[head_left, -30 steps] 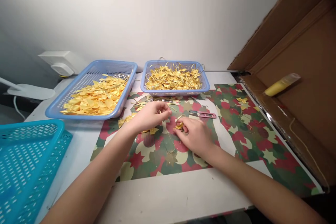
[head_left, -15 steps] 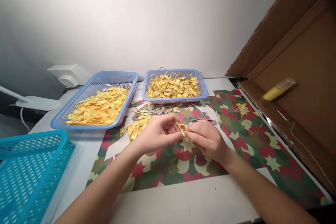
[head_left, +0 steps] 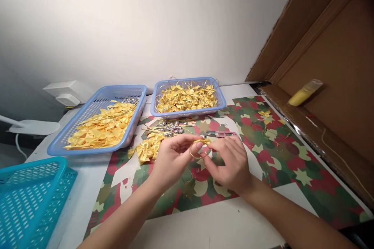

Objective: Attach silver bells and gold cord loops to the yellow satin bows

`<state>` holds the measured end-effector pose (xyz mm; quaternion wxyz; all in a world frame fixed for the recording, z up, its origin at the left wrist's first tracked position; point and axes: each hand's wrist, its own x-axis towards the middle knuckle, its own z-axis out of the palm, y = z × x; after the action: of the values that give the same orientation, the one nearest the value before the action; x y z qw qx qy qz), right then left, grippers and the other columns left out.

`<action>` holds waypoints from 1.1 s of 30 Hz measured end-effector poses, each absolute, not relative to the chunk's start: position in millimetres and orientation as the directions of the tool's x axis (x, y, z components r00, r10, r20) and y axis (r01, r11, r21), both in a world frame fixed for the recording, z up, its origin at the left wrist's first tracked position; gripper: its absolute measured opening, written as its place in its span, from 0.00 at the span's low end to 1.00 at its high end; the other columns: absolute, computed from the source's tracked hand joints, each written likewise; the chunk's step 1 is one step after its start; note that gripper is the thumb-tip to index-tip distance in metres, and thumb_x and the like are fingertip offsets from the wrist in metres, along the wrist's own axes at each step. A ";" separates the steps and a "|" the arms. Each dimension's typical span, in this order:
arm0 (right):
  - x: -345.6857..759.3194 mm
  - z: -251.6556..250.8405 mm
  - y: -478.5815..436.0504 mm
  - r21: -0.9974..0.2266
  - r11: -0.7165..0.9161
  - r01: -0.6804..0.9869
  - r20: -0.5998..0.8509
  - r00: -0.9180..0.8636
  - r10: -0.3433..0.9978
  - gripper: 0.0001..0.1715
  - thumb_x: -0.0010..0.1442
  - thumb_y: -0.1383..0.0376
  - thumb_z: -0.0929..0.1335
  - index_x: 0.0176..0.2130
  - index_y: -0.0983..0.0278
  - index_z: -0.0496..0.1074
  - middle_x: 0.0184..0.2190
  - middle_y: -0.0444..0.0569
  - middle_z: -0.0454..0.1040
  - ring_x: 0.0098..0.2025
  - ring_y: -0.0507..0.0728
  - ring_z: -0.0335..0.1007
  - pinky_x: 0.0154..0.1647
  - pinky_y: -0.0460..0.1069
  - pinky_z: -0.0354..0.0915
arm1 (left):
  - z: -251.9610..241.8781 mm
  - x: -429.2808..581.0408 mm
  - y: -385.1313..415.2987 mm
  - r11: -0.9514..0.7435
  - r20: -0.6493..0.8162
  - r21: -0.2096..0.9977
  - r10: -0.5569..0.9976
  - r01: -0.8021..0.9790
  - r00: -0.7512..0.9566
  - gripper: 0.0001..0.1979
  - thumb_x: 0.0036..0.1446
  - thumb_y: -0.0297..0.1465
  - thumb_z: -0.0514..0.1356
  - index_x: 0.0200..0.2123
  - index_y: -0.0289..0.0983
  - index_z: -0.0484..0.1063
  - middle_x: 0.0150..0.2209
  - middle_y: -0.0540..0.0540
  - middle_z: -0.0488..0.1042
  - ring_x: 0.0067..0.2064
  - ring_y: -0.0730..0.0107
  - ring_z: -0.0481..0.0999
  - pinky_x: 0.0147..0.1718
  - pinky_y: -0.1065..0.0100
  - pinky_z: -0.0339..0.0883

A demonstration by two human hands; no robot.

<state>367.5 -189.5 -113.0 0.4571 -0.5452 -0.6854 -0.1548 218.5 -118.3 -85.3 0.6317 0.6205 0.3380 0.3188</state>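
Note:
Between my hands is a small gold ribbon bow with a silver bell at its top. My left hand pinches the bow between thumb and fingers. A thin gold cord curves in a loop below it, and my right hand pinches this cord with thumb and forefinger. Left of my left hand lies a pile of gold bows. Silver bells and gold cords lie behind my hands. Just beyond my right hand are small pink-handled scissors, partly covered by it.
A blue basket holds yellow ribbon pieces; another blue basket holds finished-looking gold bows. A turquoise basket stands front left. On the right, a cardboard wall carries a tube. A loose bow lies on the patterned sheet.
The gold cord now shows as a loop between my hands, and the bell on the bow has come into sight. My right hand has turned, its thumb lower. The view has shifted slightly.

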 end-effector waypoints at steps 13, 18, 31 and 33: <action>369.7 -110.9 -187.6 -0.358 0.242 0.902 0.686 0.079 0.723 0.07 0.61 0.69 0.62 0.30 0.64 0.67 0.21 0.45 0.70 0.25 0.54 0.62 0.35 0.52 0.53 | -90.7 219.0 -123.9 -0.403 0.177 0.864 0.806 0.304 0.565 0.10 0.61 0.34 0.59 0.40 0.38 0.79 0.31 0.46 0.81 0.27 0.70 0.75 0.28 0.70 0.69; 368.4 -112.6 -186.8 -0.355 0.229 0.907 0.694 0.091 0.714 0.13 0.60 0.70 0.63 0.24 0.62 0.63 0.17 0.42 0.66 0.22 0.52 0.58 0.33 0.52 0.52 | -95.3 221.1 -127.6 -0.586 0.344 0.729 0.761 0.354 0.550 0.09 0.60 0.28 0.58 0.39 0.37 0.78 0.26 0.49 0.79 0.22 0.74 0.69 0.24 0.72 0.64; 373.4 -116.1 -183.6 -0.359 0.302 0.883 0.693 0.035 0.720 0.12 0.58 0.71 0.63 0.24 0.63 0.65 0.18 0.42 0.69 0.22 0.51 0.59 0.32 0.51 0.52 | -94.6 221.0 -127.4 -0.687 0.407 0.617 0.696 0.383 0.591 0.08 0.61 0.27 0.56 0.38 0.39 0.75 0.30 0.48 0.79 0.28 0.71 0.73 0.29 0.70 0.66; 373.6 -117.3 -183.4 -0.417 0.317 0.852 0.680 0.061 0.731 0.13 0.57 0.72 0.63 0.23 0.63 0.64 0.17 0.41 0.67 0.21 0.50 0.58 0.31 0.50 0.53 | -94.3 220.9 -126.8 -0.671 0.386 0.632 0.707 0.388 0.593 0.07 0.60 0.27 0.56 0.37 0.39 0.75 0.31 0.48 0.79 0.29 0.70 0.72 0.30 0.69 0.66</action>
<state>373.6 -183.4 -117.3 0.4399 -0.5803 -0.6818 -0.0690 220.9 -126.8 -94.3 0.2500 0.8567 0.3196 0.3183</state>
